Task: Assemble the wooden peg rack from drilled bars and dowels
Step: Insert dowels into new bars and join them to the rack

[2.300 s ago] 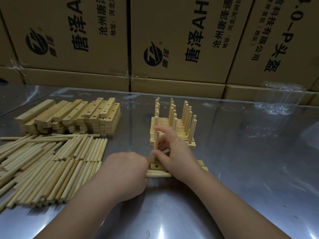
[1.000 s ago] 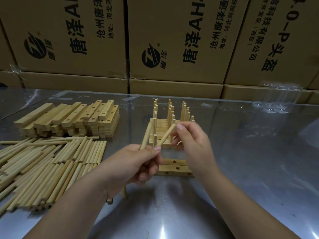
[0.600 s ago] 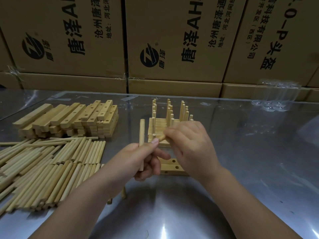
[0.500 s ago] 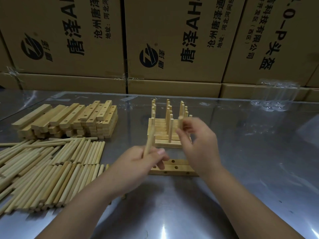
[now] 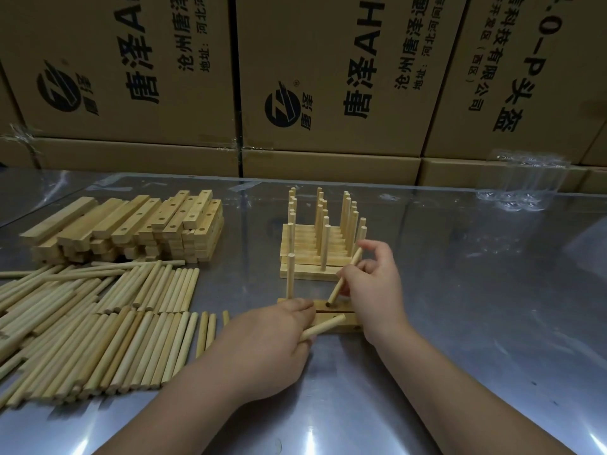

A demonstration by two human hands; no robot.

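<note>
r hand now at bar, racks behind

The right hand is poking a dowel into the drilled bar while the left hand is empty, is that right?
Not quite. The head view shows the left hand is not empty: it holds a spare dowel. The right hand does aim its tilted dowel at a hole in the drilled bar.

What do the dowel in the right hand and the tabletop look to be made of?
The dowel in the right hand: pale, bare-looking wood, matte, with no sheen or paint. The tabletop: probably polished sheet metal, perhaps stainless steel; it is grey, glossy and reflects the cartons behind.
</note>
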